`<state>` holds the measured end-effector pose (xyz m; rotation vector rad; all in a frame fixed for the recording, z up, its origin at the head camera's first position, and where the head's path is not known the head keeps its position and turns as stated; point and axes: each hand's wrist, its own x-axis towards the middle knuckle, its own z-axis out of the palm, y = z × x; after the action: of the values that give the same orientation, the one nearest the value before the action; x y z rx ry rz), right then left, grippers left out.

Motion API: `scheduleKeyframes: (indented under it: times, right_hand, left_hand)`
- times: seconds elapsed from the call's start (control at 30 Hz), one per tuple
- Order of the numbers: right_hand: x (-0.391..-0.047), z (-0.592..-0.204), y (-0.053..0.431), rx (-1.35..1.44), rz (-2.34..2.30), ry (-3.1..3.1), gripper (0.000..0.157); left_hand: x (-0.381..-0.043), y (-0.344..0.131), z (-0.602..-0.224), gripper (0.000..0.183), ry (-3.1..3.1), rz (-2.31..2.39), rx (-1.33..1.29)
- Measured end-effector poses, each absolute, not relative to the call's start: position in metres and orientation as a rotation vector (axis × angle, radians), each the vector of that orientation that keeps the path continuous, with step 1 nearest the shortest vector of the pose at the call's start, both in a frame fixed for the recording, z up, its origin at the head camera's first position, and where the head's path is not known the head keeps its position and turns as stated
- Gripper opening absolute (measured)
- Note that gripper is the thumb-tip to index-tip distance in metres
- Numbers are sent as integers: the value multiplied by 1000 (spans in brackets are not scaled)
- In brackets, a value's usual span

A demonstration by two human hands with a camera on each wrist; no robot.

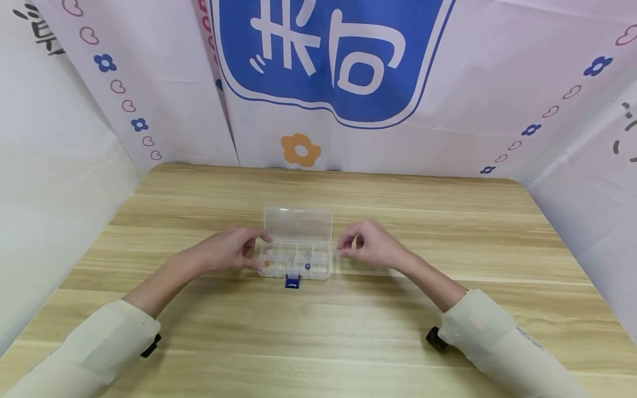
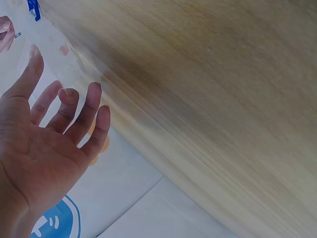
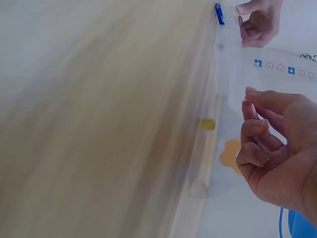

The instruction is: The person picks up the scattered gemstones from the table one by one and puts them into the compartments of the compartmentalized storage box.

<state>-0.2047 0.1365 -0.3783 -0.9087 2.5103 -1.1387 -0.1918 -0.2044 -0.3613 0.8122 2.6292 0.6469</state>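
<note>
Here, with the clear compartment box (image 1: pixel 297 250) lying lid-up at table (image 1: pixel 348 331) centre, the left hand (image 1: pixel 234 251) rests spread-fingered at its nine o'clock edge and should steady it while the right hand (image 1: pixel 370 246), loosely curled and empty, waits at three o'clock.

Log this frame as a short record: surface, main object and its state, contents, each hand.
surface: wooden table
object: clear plastic compartment box, lid open and raised at the far side, blue latch at the near edge
contents: a small blue piece in one compartment; the others too faint to tell
left hand: fingers relaxed, at the box's left end
right hand: fingers loosely curled, just right of the box, holds nothing visible
</note>
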Motion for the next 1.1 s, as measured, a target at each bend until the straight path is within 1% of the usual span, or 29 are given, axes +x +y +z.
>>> scheduleKeyframes:
  times: [0.53, 0.93, 1.1]
  right_hand:
    - [-203, -388, 170, -920, -1061, 2508, 5]
    - [-201, -388, 172, -831, -1008, 2494, 6]
    - [-200, -388, 174, -867, -977, 2499, 6]
  left_hand:
    - [-192, -204, -360, 56, 2619, 650, 793]
    - [-192, -205, -361, 55, 2621, 658, 805]
    - [-192, -204, -361, 56, 2624, 652, 798]
